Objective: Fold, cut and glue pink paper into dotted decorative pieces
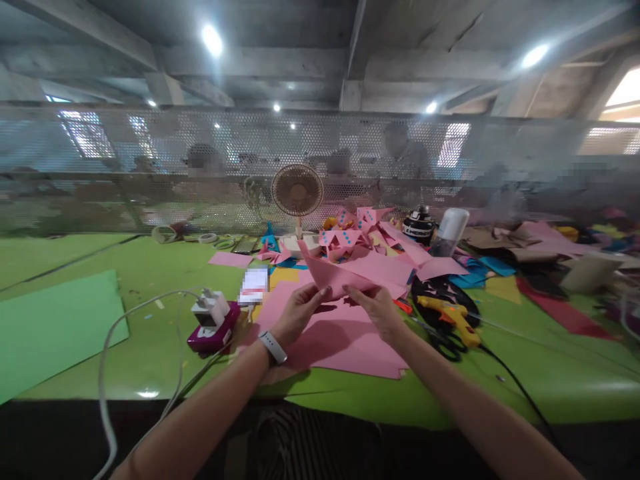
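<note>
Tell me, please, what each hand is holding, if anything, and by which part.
The left hand and right hand both pinch a pink paper piece by its lower edge.

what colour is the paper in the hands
Pink; the held paper shows best in the head view.

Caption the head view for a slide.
Left hand and right hand pinch pink paper above a green table, a yellow glue gun to the right.

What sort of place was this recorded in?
Probably a craft workshop: a green worktable holds cut pink paper and a yellow glue gun, with a perforated metal screen behind.
</note>
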{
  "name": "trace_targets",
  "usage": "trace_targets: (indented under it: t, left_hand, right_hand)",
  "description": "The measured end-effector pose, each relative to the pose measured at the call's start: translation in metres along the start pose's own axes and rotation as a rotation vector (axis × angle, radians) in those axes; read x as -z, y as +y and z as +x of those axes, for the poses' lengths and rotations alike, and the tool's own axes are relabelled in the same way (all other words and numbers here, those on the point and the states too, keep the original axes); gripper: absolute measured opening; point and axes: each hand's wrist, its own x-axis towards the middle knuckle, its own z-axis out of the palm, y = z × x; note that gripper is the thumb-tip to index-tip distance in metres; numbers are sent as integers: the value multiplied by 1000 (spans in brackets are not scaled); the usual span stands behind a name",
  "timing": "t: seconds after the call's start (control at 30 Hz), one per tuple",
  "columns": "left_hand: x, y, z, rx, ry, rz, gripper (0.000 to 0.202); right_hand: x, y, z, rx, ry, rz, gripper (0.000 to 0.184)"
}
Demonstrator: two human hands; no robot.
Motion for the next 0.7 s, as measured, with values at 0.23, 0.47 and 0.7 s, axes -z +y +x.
trace_targets:
  t: [0.23,0.47,0.7]
  left_hand:
    - [0,0,0,-2,-6,-7,23]
    - [-1,2,-1,-12,-25,0,22]
    - [0,0,1,-10,-4,11,24]
  right_hand:
    - [-1,0,1,-35,12,39,29]
    - [0,7,4,-40,28,25,30]
    - [-1,1,3,-76,10,107,31]
